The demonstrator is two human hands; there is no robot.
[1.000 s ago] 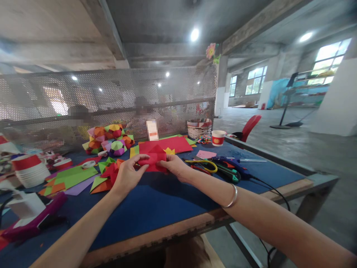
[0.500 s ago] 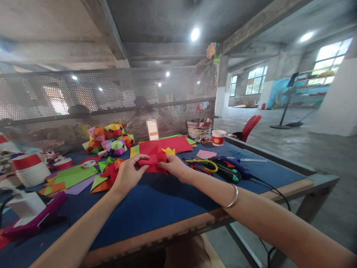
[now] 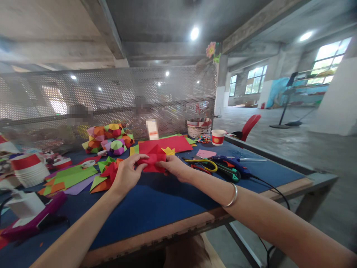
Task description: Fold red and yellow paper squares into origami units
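Observation:
A folded piece of red paper (image 3: 154, 160) is held up between my two hands, over the blue table top. My left hand (image 3: 131, 169) pinches its left edge between thumb and fingers. On the right edge, the fingers of my right hand (image 3: 175, 166) are closed around it. Behind it lie flat red paper sheets (image 3: 177, 143) and a small yellow folded paper piece (image 3: 169, 150). Left of my left hand sit red folded paper pieces (image 3: 110, 172) with green and orange ones.
Scissors with yellow handles (image 3: 210, 163), a green-and-black cutter (image 3: 230, 172) and a blue corded tool (image 3: 237, 163) lie to the right. Behind stand a paper cup (image 3: 218, 137), a basket (image 3: 199, 129) and colourful paper balls (image 3: 111, 138). Stacked cups (image 3: 29, 171) and a purple power strip (image 3: 36, 217) are left.
The red paper now shows a raised pointed fold at its top between my hands. Both hands keep nearly the same place and grip.

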